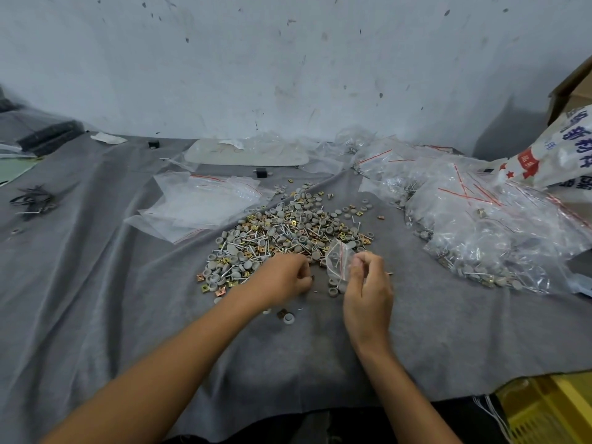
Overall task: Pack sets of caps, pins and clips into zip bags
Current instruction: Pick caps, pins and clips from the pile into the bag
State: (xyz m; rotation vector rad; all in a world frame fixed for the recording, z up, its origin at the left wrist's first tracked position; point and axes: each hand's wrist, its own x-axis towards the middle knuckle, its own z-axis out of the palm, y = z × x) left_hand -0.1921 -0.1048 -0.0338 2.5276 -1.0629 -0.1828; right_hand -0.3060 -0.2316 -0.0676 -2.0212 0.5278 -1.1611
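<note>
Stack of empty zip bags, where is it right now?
In the head view, the stack of empty zip bags lies on the grey cloth, left of centre, just left of the pile of caps, pins and clips and beyond the left hand.

Grey round caps (219, 241), silver pins (356, 224) and brass-coloured square clips (203, 286) are heaped together in one loose pile on the grey cloth (96, 283). A small clear zip bag (339, 262) with a red seal line is held upright at the pile's near edge by the right hand (368, 293). Empty bags (198, 203) are stacked flat left of the pile, and filled bags (480, 225) are heaped to its right.
</note>
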